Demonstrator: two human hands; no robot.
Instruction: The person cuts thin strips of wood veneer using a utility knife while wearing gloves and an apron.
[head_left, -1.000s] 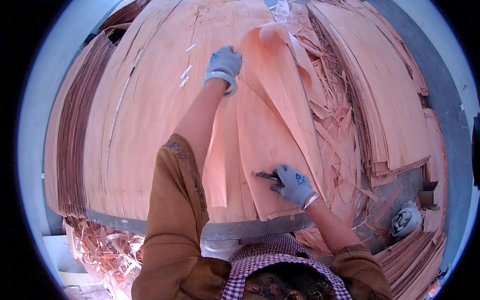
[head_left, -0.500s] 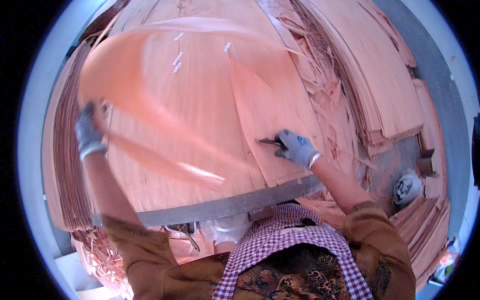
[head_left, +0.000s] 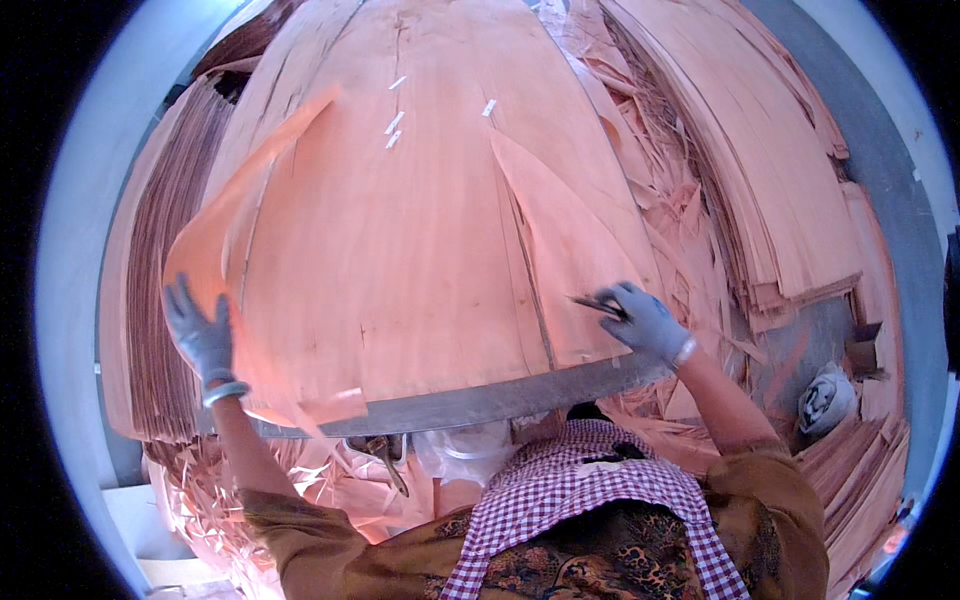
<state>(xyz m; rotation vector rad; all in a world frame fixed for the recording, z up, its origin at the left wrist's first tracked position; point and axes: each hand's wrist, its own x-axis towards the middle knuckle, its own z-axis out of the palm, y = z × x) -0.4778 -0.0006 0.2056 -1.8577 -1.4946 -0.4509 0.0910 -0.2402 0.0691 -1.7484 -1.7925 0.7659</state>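
Note:
A broad pale pinkish wood veneer sheet [head_left: 380, 250] covers the bench, with a few short white tape pieces [head_left: 396, 82] and long cracks in it. My left hand [head_left: 201, 333], in a grey glove, has its fingers spread against a loose, curled veneer strip [head_left: 250, 165] at the left side. My right hand [head_left: 645, 325], also gloved, is closed on a dark cutting tool [head_left: 590, 301] over a narrow tapered veneer piece [head_left: 545, 220] at the right, beside a split.
Veneer stacks line the left [head_left: 160, 260] and right [head_left: 750, 150], with torn scraps [head_left: 680, 240] between. The bench's grey front edge [head_left: 470, 395] runs below the sheets. A grey-white bundle [head_left: 825, 400] lies at lower right; more scraps [head_left: 230, 500] lie below left.
My left hand went from the upper middle to the far left, carrying a large loose strip, and its fingers have spread. My right hand moved rightward and slightly up with the tool.

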